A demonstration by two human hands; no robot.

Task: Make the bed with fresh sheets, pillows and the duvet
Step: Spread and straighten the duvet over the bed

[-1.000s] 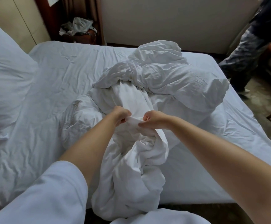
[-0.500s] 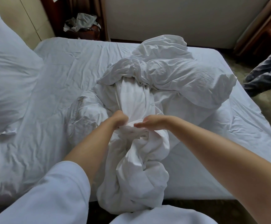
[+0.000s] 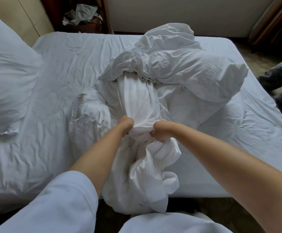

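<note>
A crumpled white duvet (image 3: 183, 68) lies heaped across the middle of the bed (image 3: 73, 52), which is covered by a wrinkled white sheet. A twisted length of the duvet hangs over the near bed edge. My left hand (image 3: 126, 123) and my right hand (image 3: 160, 132) are side by side, both fisted on a bunched fold of the duvet, with a taut strip of cloth stretched away from them into the heap. A large white pillow (image 3: 7, 74) rests at the left on the bed.
A dark wooden nightstand (image 3: 84, 22) with crumpled cloth on it stands beyond the bed's far left corner. A pale wall panel runs behind the bed. Another person's leg (image 3: 281, 86) is at the right edge, over patterned floor. Wooden furniture (image 3: 278, 22) fills the far right corner.
Both hands have closed tighter on the fold and moved slightly apart, drawing the cloth taut. The other person has moved further right, mostly out of view.
</note>
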